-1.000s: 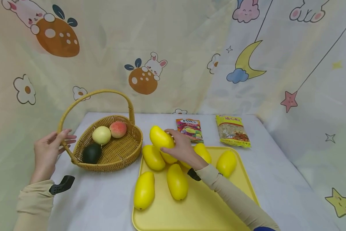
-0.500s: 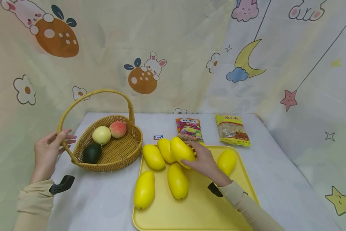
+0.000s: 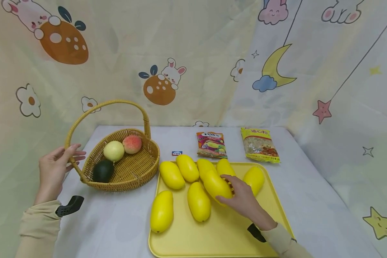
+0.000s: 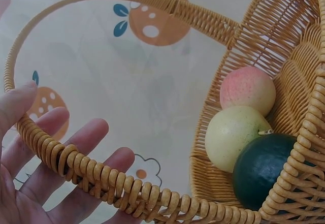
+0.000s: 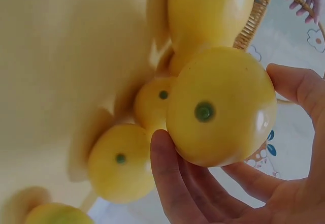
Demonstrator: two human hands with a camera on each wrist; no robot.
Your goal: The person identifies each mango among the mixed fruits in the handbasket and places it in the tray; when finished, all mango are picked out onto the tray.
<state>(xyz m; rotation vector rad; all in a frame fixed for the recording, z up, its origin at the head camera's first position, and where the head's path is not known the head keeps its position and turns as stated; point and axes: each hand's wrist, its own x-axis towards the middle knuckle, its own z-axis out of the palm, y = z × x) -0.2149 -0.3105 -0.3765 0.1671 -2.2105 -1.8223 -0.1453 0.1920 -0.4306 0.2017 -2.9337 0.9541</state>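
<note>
My right hand point(image 3: 243, 199) grips a yellow mango point(image 3: 216, 184) above the yellow tray point(image 3: 193, 243). In the right wrist view, thumb and fingers are around this mango point(image 5: 223, 107), its green stem end facing the camera. Several other mangoes lie on the tray, one point(image 3: 198, 201) just left of the held one. My left hand point(image 3: 52, 172) holds the handle point(image 3: 71, 132) of a wicker basket point(image 3: 132, 184) at its left side. The left wrist view has the handle between the thumb and rather straight fingers point(image 4: 89, 135). Inside are a peach point(image 3: 132, 144), a pale round fruit point(image 3: 113, 151) and a dark green fruit point(image 3: 103, 171).
Behind the tray lie a Fox's candy packet point(image 3: 211, 145), a small blue-and-white wrapped piece point(image 3: 177, 153) and a yellow food bag point(image 3: 260, 145). A patterned cloth point(image 3: 116, 53) hangs behind the white-covered table point(image 3: 109, 222).
My right hand has moved right and toward me over the tray with the mango, exposing the small wrapped piece and mangoes behind. My left hand and the basket stay put.
</note>
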